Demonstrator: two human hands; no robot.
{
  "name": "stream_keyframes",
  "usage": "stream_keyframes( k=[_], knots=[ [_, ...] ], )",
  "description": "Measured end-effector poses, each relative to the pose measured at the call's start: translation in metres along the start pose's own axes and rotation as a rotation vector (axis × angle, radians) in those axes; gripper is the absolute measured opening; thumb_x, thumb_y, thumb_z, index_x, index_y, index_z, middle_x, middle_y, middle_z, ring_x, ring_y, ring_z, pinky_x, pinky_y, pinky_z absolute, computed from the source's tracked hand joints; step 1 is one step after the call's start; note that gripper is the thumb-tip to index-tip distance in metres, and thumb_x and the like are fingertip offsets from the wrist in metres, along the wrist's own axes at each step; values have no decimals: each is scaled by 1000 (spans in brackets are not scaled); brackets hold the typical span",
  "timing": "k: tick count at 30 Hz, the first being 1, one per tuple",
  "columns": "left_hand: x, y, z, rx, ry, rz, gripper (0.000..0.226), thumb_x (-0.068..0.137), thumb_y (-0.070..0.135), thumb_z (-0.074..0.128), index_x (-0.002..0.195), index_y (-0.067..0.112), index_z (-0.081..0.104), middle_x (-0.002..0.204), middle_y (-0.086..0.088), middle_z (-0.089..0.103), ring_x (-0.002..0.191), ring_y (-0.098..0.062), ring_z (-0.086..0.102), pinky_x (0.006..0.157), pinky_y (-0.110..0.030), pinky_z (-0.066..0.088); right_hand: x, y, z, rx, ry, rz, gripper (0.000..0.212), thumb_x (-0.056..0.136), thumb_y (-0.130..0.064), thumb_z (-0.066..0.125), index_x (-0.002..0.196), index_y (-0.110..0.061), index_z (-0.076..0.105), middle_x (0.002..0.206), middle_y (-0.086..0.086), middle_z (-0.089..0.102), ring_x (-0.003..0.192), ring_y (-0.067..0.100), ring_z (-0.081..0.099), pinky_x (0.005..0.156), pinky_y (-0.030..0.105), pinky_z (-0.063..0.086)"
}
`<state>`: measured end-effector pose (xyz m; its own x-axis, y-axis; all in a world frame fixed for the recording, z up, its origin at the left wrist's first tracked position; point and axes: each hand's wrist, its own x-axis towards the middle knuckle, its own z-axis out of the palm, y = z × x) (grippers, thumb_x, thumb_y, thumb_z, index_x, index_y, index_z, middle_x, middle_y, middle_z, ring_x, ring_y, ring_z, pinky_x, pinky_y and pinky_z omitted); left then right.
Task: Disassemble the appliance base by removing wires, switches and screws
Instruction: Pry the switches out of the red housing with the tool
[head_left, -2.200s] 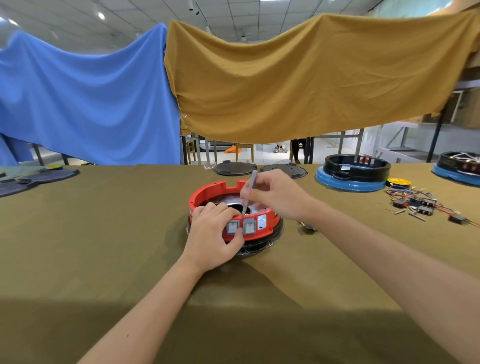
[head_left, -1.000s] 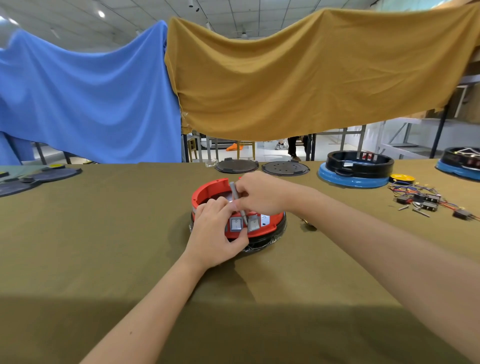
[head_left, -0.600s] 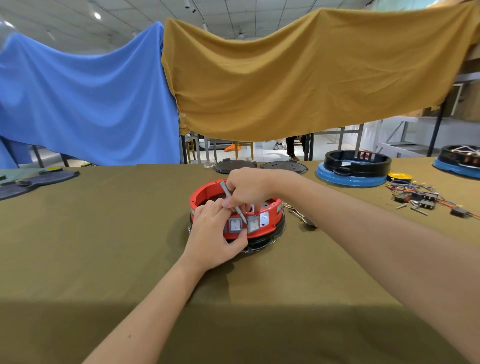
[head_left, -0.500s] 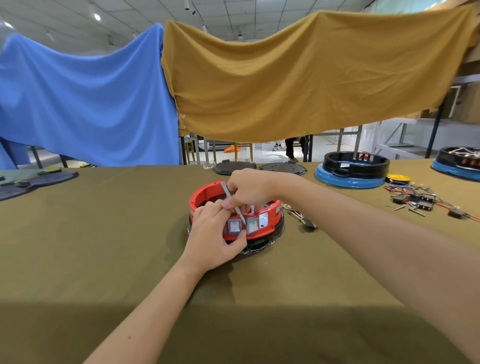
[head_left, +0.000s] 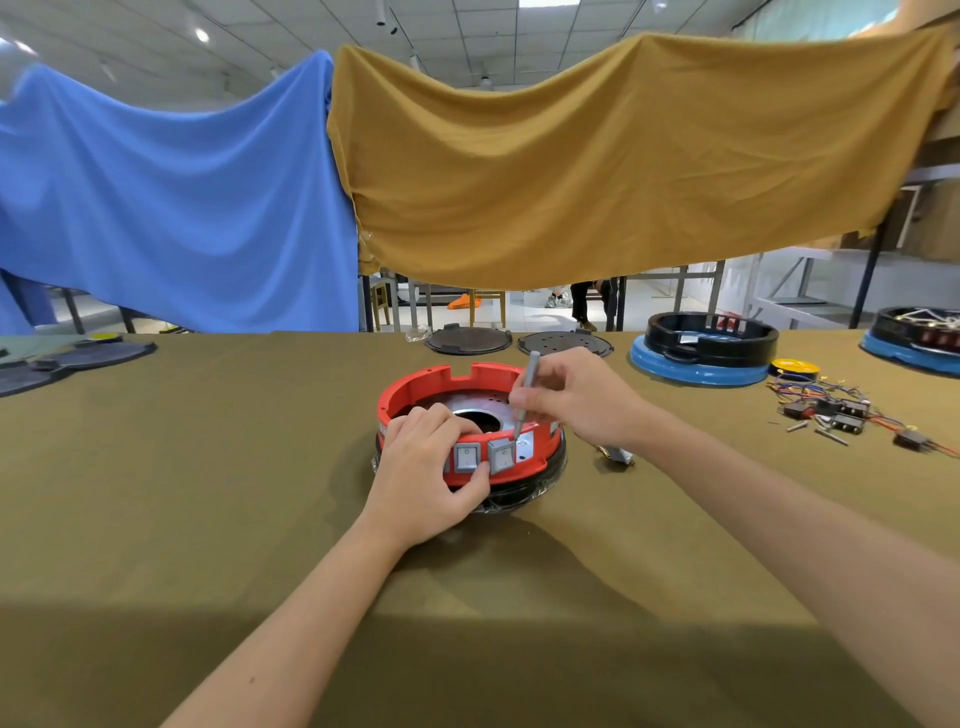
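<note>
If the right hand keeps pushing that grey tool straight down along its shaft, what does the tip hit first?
Most likely the red base's front rim just behind the right-hand grey switch; the right hand aims the grey tool there, though depth is uncertain.

The left hand (head_left: 423, 470) covers the near-left wall of the red base (head_left: 441, 378), and the tool (head_left: 524, 397) tip is too small to make out. A small metal object (head_left: 615, 456) lies half hidden behind the right wrist. The far blue base (head_left: 914, 343) is cut off at the right edge.
</note>
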<state>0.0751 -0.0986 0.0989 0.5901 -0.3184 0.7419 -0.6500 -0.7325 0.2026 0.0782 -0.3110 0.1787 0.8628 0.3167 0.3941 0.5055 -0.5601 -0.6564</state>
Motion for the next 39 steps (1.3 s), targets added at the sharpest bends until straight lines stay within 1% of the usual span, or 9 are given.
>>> stream_keyframes(
  k=[6,12,16,18,24,28,32,35,39],
  knots=[
    [1,0,2,9,0,7,29,79,41,56,99,22,65,92,12,53,89,-13,49,85,-28,31,2,6,2,140,-9,55,11,95,-21,66,90,-14,74,75,-5,75,64,0,68,58,10,48],
    [1,-3,4,19,-6,5,31,80,43,54,101,23,64,93,14,52,89,-10,46,86,-27,30,16,0,-6,237,-161,199,15,97,-16,63,88,-8,72,74,-2,75,65,2,70,59,10,50],
    [1,-3,5,31,-4,14,33,77,44,57,100,22,65,91,13,51,87,-11,45,83,-27,28,23,-10,-1,132,-323,236,27,101,-24,57,81,-10,69,62,-11,68,56,-3,61,58,9,46],
    [1,-4,4,39,-14,12,35,77,44,57,101,21,66,91,14,50,88,-12,46,83,-28,29,28,-14,8,133,-340,221,28,101,-26,57,84,-7,68,63,-10,67,59,-1,62,61,12,49],
    [1,-3,2,26,-6,20,34,77,40,59,107,24,64,94,13,52,89,-12,47,84,-32,34,23,-6,3,247,-269,204,23,99,-21,60,99,-1,70,82,1,70,72,5,67,73,19,55],
    [-1,-2,1,-39,-5,22,46,77,39,59,122,28,55,110,8,50,104,-14,49,93,-32,33,15,1,4,265,-195,155,25,98,-23,62,101,-1,73,86,5,72,79,11,68,79,23,56],
    [-3,-1,1,-32,56,83,41,78,35,62,117,24,59,114,4,49,111,-17,47,98,-36,34,6,5,3,273,-61,137,19,97,-25,64,92,-10,74,81,0,76,76,8,70,73,19,53],
    [-2,-2,4,12,96,180,34,79,29,65,112,23,62,111,5,51,110,-17,50,101,-30,29,-4,8,5,267,25,130,15,97,-24,64,92,-13,74,81,-2,77,74,5,70,69,14,51],
    [-2,-2,8,55,109,282,31,81,23,65,111,21,64,109,4,56,106,-19,54,96,-33,35,-19,12,15,300,171,81,15,96,-24,65,89,-14,73,83,1,77,75,5,70,71,14,50]
  ],
)
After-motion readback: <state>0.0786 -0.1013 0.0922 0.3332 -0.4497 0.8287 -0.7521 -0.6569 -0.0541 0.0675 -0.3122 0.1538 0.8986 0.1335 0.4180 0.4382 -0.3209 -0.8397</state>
